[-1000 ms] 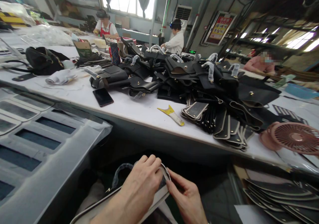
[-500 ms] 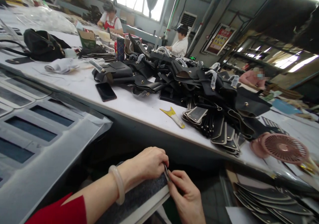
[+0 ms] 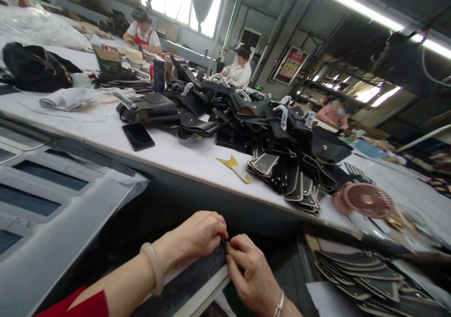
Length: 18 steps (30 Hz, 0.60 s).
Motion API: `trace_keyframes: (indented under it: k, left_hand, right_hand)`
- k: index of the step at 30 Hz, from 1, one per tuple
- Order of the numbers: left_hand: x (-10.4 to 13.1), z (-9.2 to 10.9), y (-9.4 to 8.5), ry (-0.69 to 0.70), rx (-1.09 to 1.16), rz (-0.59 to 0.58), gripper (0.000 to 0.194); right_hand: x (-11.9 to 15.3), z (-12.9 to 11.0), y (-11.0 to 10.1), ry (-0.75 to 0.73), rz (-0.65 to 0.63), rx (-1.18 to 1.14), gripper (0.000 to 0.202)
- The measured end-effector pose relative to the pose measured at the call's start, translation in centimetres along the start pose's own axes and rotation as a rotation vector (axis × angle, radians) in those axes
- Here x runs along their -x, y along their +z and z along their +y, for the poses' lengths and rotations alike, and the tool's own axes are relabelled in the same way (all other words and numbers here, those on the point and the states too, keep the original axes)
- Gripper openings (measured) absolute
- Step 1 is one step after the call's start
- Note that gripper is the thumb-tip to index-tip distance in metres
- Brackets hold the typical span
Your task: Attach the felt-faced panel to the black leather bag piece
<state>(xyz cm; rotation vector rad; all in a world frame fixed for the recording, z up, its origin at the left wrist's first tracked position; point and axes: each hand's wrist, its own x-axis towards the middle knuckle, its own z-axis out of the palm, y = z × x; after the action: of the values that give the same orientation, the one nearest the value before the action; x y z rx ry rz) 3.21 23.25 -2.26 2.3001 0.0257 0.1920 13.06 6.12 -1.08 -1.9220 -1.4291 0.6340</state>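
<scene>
My left hand (image 3: pixel 206 230), with a pale bangle at the wrist, is closed with its fingertips pinching a thin dark piece (image 3: pixel 224 243). From the other side, my right hand (image 3: pixel 252 270) grips the same piece between thumb and fingers. Most of it is hidden by the fingers, so I cannot tell its exact kind. Just below both hands lies a board (image 3: pixel 206 293) with a dark grey fuzzy top and a white edge.
Black handbags (image 3: pixel 243 115) are heaped on the white table (image 3: pixel 183 159). Near them lie a phone (image 3: pixel 138 136), a yellow-tipped tool (image 3: pixel 234 166) and a pink fan (image 3: pixel 368 199). Black flaps (image 3: pixel 362 274) are stacked at lower right; a grey-covered rack (image 3: pixel 77 223) stands left. Several people sit beyond.
The view has turned right, so the table's contents sit further left. Both hands stay together at the board's corner, and the dark piece now shows less between the fingers.
</scene>
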Motion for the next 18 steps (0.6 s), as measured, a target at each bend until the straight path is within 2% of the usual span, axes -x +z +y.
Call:
trace_keyframes:
  k: [3, 7, 13, 18]
  left_hand:
    - [-0.1, -0.2, 0.4, -0.025, 0.021, 0.016, 0.035]
    - [-0.1, -0.3, 0.6, -0.069, 0.073, 0.035, 0.037]
    - [-0.3, -1.0, 0.2, -0.149, 0.177, 0.035, 0.037]
    - [-0.2, -1.6, -0.4, -0.150, 0.283, 0.018, 0.037]
  right_hand:
    - [-1.5, 1.6, -1.1, 0.233, -0.039, -0.269, 0.020]
    - [-3.7, 3.8, -1.4, 0.407, -0.161, -0.488, 0.026]
    - [-4.9, 4.0, -1.0, 0.507, -0.319, -0.627, 0.042]
    - [-5.1, 3.3, -1.3, 0.553, -0.386, -0.598, 0.040]
